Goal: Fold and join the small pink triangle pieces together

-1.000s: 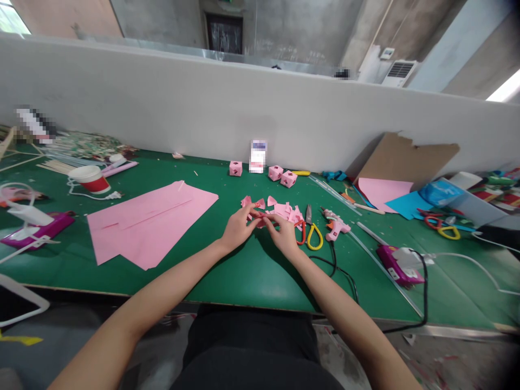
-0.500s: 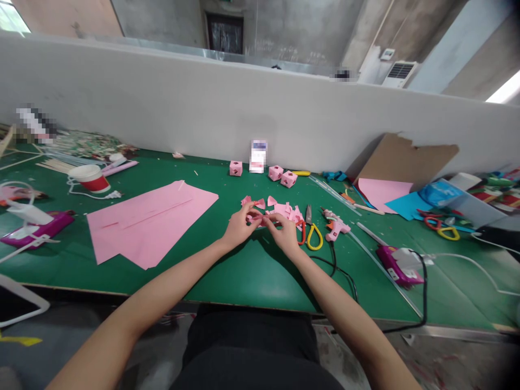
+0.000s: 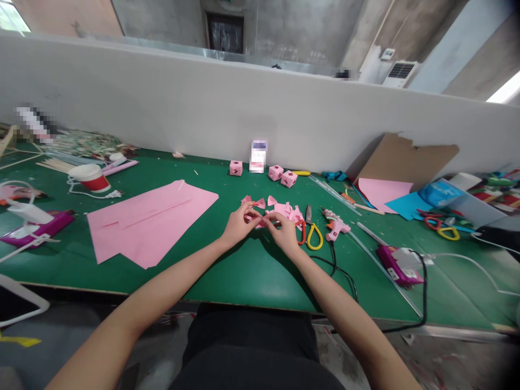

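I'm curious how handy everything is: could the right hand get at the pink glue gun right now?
Probably yes: the pink glue gun lies near the right hand, with only flat-lying scissors between, though that hand seems occupied.

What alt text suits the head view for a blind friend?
A person's left hand and right hand pinch a small pink piece over a green table. Three pink cubes stand beyond; pink sheets lie left, scissors and a glue gun right.

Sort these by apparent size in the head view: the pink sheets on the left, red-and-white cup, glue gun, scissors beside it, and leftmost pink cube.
1. Pink sheets
2. Red-and-white cup
3. Glue gun and scissors: too alike to rank
4. Leftmost pink cube
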A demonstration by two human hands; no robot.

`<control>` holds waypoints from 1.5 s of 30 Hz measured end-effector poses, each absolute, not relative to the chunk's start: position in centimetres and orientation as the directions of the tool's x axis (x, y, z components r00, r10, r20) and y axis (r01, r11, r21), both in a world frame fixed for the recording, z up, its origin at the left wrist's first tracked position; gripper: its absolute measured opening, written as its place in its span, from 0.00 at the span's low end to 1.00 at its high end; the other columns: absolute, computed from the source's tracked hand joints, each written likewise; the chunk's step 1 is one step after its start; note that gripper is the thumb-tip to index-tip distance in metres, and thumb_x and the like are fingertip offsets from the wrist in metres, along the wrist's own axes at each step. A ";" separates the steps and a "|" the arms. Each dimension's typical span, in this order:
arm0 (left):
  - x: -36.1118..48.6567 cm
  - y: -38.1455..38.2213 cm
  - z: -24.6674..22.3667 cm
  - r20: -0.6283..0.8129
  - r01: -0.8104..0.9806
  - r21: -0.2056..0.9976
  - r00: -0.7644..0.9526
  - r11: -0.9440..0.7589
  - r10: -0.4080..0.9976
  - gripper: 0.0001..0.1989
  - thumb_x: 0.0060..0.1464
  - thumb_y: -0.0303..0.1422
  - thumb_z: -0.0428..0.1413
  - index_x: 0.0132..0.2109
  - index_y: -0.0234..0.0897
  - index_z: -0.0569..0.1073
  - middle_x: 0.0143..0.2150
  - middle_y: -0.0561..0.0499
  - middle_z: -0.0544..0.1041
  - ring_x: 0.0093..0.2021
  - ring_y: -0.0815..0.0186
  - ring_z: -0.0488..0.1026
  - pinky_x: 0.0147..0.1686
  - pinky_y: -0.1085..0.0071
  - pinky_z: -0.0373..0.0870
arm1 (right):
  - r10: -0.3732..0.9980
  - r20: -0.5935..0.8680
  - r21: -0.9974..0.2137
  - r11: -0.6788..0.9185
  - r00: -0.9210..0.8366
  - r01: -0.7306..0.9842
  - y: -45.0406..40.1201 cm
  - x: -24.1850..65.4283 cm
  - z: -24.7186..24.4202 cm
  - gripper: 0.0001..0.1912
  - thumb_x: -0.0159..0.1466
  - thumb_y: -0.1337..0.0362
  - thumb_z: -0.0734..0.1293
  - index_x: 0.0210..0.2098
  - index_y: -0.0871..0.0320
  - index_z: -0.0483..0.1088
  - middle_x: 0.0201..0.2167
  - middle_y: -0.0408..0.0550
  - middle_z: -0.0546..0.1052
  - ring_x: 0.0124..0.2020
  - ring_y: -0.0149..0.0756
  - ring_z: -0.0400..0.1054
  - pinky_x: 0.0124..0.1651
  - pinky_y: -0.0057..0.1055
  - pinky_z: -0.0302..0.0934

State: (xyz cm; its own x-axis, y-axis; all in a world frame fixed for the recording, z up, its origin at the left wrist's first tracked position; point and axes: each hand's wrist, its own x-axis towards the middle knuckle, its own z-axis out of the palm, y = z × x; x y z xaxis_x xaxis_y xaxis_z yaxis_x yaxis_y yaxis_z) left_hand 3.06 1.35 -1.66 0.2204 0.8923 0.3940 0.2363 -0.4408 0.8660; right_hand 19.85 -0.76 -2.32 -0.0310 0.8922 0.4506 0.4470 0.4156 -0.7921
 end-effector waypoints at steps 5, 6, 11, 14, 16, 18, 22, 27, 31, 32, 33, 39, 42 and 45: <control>3.1 1.6 -1.8 0.396 0.193 0.879 0.210 -0.435 0.894 0.20 0.51 0.34 0.60 0.49 0.35 0.66 0.36 0.47 0.80 0.34 0.65 0.77 0.37 0.68 0.74 | 0.893 0.449 -0.790 0.413 -0.033 0.452 -0.8 19.8 -2.3 0.11 0.61 0.56 0.65 0.34 0.56 0.75 0.32 0.46 0.80 0.33 0.38 0.73 0.34 0.31 0.65; 3.1 1.6 -1.8 0.389 0.182 0.886 0.204 -0.425 0.898 0.20 0.50 0.34 0.61 0.49 0.35 0.66 0.36 0.47 0.80 0.34 0.65 0.77 0.37 0.68 0.74 | 0.893 0.450 -0.796 0.417 -0.032 0.440 -0.9 19.7 -2.2 0.10 0.61 0.57 0.65 0.35 0.56 0.75 0.32 0.46 0.79 0.33 0.37 0.73 0.34 0.31 0.65; 3.0 1.6 -1.6 0.367 0.145 0.908 0.172 -0.392 0.914 0.22 0.48 0.34 0.63 0.49 0.37 0.67 0.33 0.50 0.80 0.33 0.64 0.78 0.36 0.68 0.74 | 0.885 0.464 -0.801 0.437 -0.036 0.409 -1.0 19.7 -2.0 0.10 0.60 0.57 0.67 0.35 0.56 0.75 0.31 0.46 0.79 0.33 0.37 0.73 0.34 0.30 0.65; 3.0 1.4 -1.5 0.369 0.119 0.913 0.172 -0.391 0.913 0.23 0.48 0.34 0.63 0.51 0.37 0.66 0.34 0.50 0.80 0.34 0.64 0.78 0.36 0.68 0.75 | 0.888 0.460 -0.801 0.427 -0.024 0.419 -0.9 19.8 -2.0 0.10 0.61 0.57 0.66 0.34 0.56 0.75 0.31 0.46 0.79 0.33 0.37 0.73 0.35 0.31 0.65; 3.1 1.3 -1.4 0.366 0.108 0.915 0.191 -0.390 0.911 0.25 0.49 0.35 0.62 0.53 0.37 0.64 0.37 0.48 0.80 0.36 0.64 0.79 0.37 0.68 0.75 | 0.891 0.453 -0.806 0.416 -0.012 0.422 -0.8 19.8 -2.1 0.10 0.61 0.57 0.66 0.34 0.56 0.75 0.32 0.47 0.79 0.34 0.38 0.73 0.36 0.32 0.65; 3.1 1.3 -1.4 0.354 0.127 0.915 0.206 -0.384 0.912 0.26 0.50 0.35 0.62 0.54 0.36 0.64 0.39 0.46 0.81 0.37 0.63 0.79 0.37 0.68 0.75 | 0.895 0.446 -0.809 0.406 -0.007 0.425 -0.7 19.9 -2.2 0.10 0.61 0.57 0.66 0.34 0.56 0.75 0.32 0.47 0.79 0.35 0.39 0.73 0.36 0.33 0.66; 3.0 1.4 -1.4 0.336 0.196 0.908 0.185 -0.370 0.924 0.23 0.48 0.33 0.62 0.51 0.36 0.66 0.36 0.47 0.81 0.34 0.63 0.78 0.37 0.68 0.74 | 0.895 0.445 -0.813 0.412 -0.018 0.412 -0.7 19.8 -2.3 0.11 0.61 0.56 0.66 0.35 0.56 0.75 0.32 0.47 0.79 0.34 0.39 0.73 0.35 0.33 0.67; 3.0 1.4 -1.4 0.340 0.189 0.908 0.186 -0.373 0.922 0.21 0.47 0.32 0.63 0.49 0.35 0.68 0.34 0.48 0.81 0.32 0.64 0.78 0.35 0.68 0.73 | 0.892 0.452 -0.802 0.416 -0.022 0.428 -0.8 19.8 -2.3 0.12 0.61 0.54 0.65 0.34 0.55 0.76 0.32 0.47 0.80 0.34 0.39 0.74 0.36 0.33 0.67; 3.0 1.5 -1.4 0.315 0.188 0.920 0.172 -0.345 0.933 0.22 0.46 0.33 0.63 0.48 0.36 0.68 0.33 0.48 0.81 0.32 0.65 0.77 0.34 0.69 0.73 | 0.880 0.474 -0.777 0.436 -0.033 0.455 -0.9 19.9 -2.3 0.12 0.62 0.55 0.65 0.34 0.55 0.76 0.32 0.47 0.80 0.35 0.39 0.74 0.37 0.33 0.67; 3.0 1.5 -1.4 0.307 0.188 0.923 0.167 -0.336 0.937 0.22 0.46 0.33 0.63 0.48 0.36 0.68 0.33 0.48 0.81 0.31 0.65 0.77 0.34 0.69 0.73 | 0.874 0.483 -0.762 0.446 -0.045 0.469 -0.9 20.0 -2.3 0.11 0.63 0.56 0.64 0.35 0.54 0.76 0.33 0.47 0.80 0.35 0.39 0.74 0.37 0.33 0.67; 3.0 1.6 -1.5 0.302 0.186 0.926 0.163 -0.330 0.939 0.22 0.46 0.33 0.64 0.48 0.36 0.67 0.33 0.48 0.81 0.31 0.65 0.77 0.34 0.69 0.73 | 0.864 0.498 -0.737 0.463 -0.067 0.493 -0.9 20.0 -2.3 0.11 0.63 0.56 0.64 0.36 0.54 0.76 0.35 0.47 0.80 0.36 0.39 0.74 0.37 0.34 0.67; 3.0 2.2 -2.5 0.337 0.091 0.929 0.193 -0.359 0.921 0.19 0.50 0.33 0.60 0.48 0.35 0.66 0.37 0.46 0.81 0.36 0.64 0.78 0.38 0.67 0.74 | 0.788 0.588 -0.496 0.528 -0.180 0.690 -0.7 20.4 -2.3 0.12 0.65 0.61 0.62 0.41 0.52 0.77 0.40 0.51 0.80 0.42 0.43 0.73 0.45 0.37 0.65; 3.0 2.2 -2.5 0.358 0.107 0.919 0.177 -0.379 0.917 0.18 0.51 0.33 0.60 0.49 0.35 0.66 0.37 0.46 0.80 0.37 0.64 0.79 0.38 0.68 0.74 | 0.786 0.585 -0.490 0.540 -0.201 0.685 -0.9 20.3 -2.1 0.12 0.65 0.59 0.62 0.41 0.51 0.77 0.38 0.50 0.80 0.40 0.42 0.73 0.45 0.37 0.65; 2.9 1.8 -1.9 0.398 0.149 0.895 0.160 -0.420 0.903 0.16 0.52 0.32 0.59 0.48 0.35 0.66 0.36 0.47 0.80 0.36 0.65 0.79 0.37 0.69 0.74 | 0.803 0.570 -0.573 0.541 -0.175 0.616 -1.2 20.1 -1.8 0.13 0.66 0.56 0.62 0.39 0.52 0.78 0.37 0.49 0.81 0.37 0.41 0.73 0.42 0.36 0.66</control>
